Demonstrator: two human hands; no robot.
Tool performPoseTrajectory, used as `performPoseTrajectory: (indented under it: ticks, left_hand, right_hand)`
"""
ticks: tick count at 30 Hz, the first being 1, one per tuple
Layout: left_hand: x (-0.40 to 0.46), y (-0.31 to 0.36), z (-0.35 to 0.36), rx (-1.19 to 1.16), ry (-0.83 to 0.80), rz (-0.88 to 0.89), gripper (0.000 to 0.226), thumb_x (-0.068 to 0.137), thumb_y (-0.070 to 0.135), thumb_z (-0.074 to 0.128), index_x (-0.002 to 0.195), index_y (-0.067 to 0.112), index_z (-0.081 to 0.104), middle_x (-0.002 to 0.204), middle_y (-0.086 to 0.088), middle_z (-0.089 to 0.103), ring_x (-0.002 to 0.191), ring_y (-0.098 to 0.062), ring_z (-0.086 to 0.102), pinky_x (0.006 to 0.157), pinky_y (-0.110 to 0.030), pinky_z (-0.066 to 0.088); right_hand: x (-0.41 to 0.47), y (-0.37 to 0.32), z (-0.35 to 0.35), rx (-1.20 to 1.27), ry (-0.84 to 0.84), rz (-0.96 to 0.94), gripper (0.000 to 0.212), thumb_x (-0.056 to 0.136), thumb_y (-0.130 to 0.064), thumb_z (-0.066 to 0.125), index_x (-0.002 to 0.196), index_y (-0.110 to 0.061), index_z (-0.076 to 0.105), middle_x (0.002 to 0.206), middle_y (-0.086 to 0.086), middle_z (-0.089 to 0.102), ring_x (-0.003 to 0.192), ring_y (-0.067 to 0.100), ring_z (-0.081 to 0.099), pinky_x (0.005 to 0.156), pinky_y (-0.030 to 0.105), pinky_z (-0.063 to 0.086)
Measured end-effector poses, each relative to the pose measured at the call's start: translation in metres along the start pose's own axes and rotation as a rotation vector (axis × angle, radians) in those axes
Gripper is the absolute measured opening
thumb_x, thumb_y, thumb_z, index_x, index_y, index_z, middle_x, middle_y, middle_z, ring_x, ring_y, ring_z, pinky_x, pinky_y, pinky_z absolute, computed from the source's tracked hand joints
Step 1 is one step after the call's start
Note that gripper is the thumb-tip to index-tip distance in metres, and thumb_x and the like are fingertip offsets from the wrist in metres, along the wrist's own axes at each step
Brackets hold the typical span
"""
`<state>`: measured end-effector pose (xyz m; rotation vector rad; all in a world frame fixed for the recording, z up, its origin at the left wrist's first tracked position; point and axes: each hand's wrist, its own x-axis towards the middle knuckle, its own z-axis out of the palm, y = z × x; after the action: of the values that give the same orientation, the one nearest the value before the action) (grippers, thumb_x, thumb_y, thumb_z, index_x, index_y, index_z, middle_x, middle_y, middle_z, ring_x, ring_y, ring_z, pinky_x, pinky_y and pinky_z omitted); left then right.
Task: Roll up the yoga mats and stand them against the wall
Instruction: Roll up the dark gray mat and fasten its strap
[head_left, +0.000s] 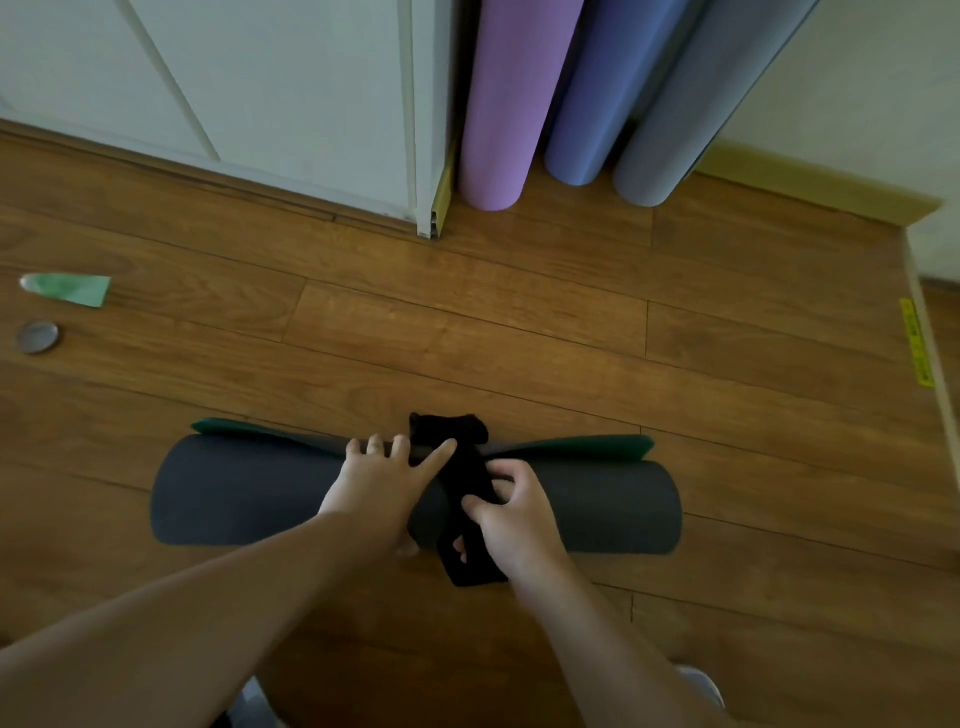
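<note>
A dark grey yoga mat (249, 499) lies rolled up across the wooden floor in front of me, its green inner face showing along the far edge (597, 448). A black strap (467, 467) wraps around the middle of the roll. My left hand (384, 483) presses flat on top of the roll, fingers spread, forefinger touching the strap. My right hand (514, 514) pinches the strap against the mat. Three rolled mats stand against the wall at the back: purple (506, 104), blue (608, 93) and grey-blue (696, 104).
A white sliding door (260, 93) with its floor track fills the back left. A green wrapper (72, 290) and a round metal lid (37, 336) lie on the floor at the left. A raised threshold with yellow tape (917, 343) runs along the right.
</note>
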<state>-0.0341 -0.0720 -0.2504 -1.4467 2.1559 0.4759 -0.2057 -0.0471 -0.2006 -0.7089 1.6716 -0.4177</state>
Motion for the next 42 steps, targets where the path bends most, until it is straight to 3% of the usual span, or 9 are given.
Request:
performPoseTrajectory:
  ticks: [4, 7, 12, 16, 20, 25, 29, 35, 42]
  left_hand:
    - [0.009, -0.005, -0.01, 0.001, -0.052, -0.001, 0.135, 0.073, 0.069, 0.082, 0.163, 0.035, -0.013, 0.159, -0.02, 0.036, 0.14, -0.043, 0.045, 0.113, -0.058, 0.041]
    - [0.009, -0.006, -0.013, 0.004, -0.075, -0.004, 0.137, 0.069, 0.068, 0.085, 0.164, 0.036, -0.009, 0.156, -0.018, 0.04, 0.136, -0.041, 0.049, 0.111, -0.056, 0.044]
    - [0.007, -0.004, -0.015, 0.038, -0.086, -0.015, 0.139, 0.07, 0.072, 0.083, 0.164, 0.035, -0.013, 0.159, -0.018, 0.037, 0.136, -0.041, 0.048, 0.112, -0.056, 0.043]
    - [0.003, 0.0, -0.013, 0.079, -0.07, -0.032, 0.14, 0.07, 0.075, 0.08, 0.165, 0.032, -0.015, 0.158, -0.017, 0.037, 0.136, -0.04, 0.048, 0.11, -0.054, 0.044]
    - [0.002, 0.0, -0.014, 0.056, -0.069, -0.038, 0.14, 0.068, 0.075, 0.081, 0.164, 0.033, -0.013, 0.153, -0.015, 0.04, 0.134, -0.038, 0.05, 0.108, -0.053, 0.045]
    - [0.002, 0.0, -0.015, 0.05, -0.083, -0.035, 0.139, 0.07, 0.071, 0.082, 0.164, 0.033, -0.012, 0.155, -0.016, 0.039, 0.136, -0.039, 0.047, 0.111, -0.055, 0.043]
    - [0.003, -0.001, -0.016, 0.044, -0.08, -0.032, 0.14, 0.068, 0.07, 0.084, 0.164, 0.033, -0.011, 0.154, -0.016, 0.039, 0.133, -0.04, 0.049, 0.11, -0.055, 0.044]
    - [0.005, -0.002, -0.017, 0.047, -0.08, -0.022, 0.141, 0.068, 0.07, 0.084, 0.165, 0.033, -0.012, 0.155, -0.017, 0.038, 0.134, -0.04, 0.048, 0.111, -0.056, 0.043]
    - [0.005, -0.004, -0.016, 0.043, -0.076, -0.017, 0.142, 0.067, 0.072, 0.083, 0.164, 0.032, -0.012, 0.156, -0.017, 0.037, 0.135, -0.04, 0.048, 0.111, -0.057, 0.043]
  right_hand:
    - [-0.011, 0.007, -0.017, 0.087, -0.212, 0.196, 0.036, 0.094, -0.006, 0.079, 0.122, -0.012, 0.057, 0.102, 0.015, 0.08, 0.085, 0.033, 0.079, 0.082, 0.049, 0.066]
    - [-0.024, 0.007, -0.04, -0.161, -0.49, 0.214, 0.028, 0.094, -0.004, 0.077, 0.12, -0.005, 0.067, 0.105, 0.013, 0.081, 0.1, 0.029, 0.079, 0.102, 0.052, 0.058]
    - [-0.038, -0.023, -0.079, -0.165, -0.673, 0.214, 0.037, 0.096, 0.002, 0.072, 0.132, 0.001, 0.062, 0.117, 0.022, 0.076, 0.107, 0.039, 0.075, 0.098, 0.057, 0.059]
    - [-0.059, -0.066, -0.101, -0.126, -0.559, 0.091, 0.03, 0.098, -0.001, 0.069, 0.128, -0.002, 0.064, 0.111, 0.023, 0.076, 0.093, 0.039, 0.077, 0.067, 0.042, 0.065]
    - [-0.084, -0.106, -0.111, -0.414, -0.379, 0.02, 0.016, 0.105, -0.022, 0.066, 0.113, -0.009, 0.068, 0.093, 0.017, 0.077, 0.06, 0.019, 0.067, 0.043, 0.023, 0.045]
    - [-0.1, -0.131, -0.121, -0.682, -0.081, -0.156, 0.029, 0.092, -0.048, 0.079, 0.096, -0.021, 0.07, 0.076, -0.002, 0.075, 0.054, 0.011, 0.064, 0.052, 0.024, 0.05]
    - [-0.107, -0.146, -0.136, -0.631, -0.175, -0.353, 0.013, 0.089, -0.024, 0.084, 0.097, -0.025, 0.074, 0.096, -0.004, 0.079, 0.077, 0.019, 0.078, 0.073, 0.038, 0.064]
    - [-0.104, -0.145, -0.135, -0.459, -0.276, -0.466, 0.038, 0.085, 0.001, 0.084, 0.108, -0.028, 0.075, 0.111, -0.001, 0.076, 0.107, 0.019, 0.076, 0.091, 0.041, 0.063]
    - [-0.108, -0.148, -0.131, -0.196, -0.268, -0.518, 0.033, 0.088, 0.011, 0.075, 0.106, -0.017, 0.076, 0.097, 0.014, 0.077, 0.083, 0.03, 0.077, 0.074, 0.035, 0.061]
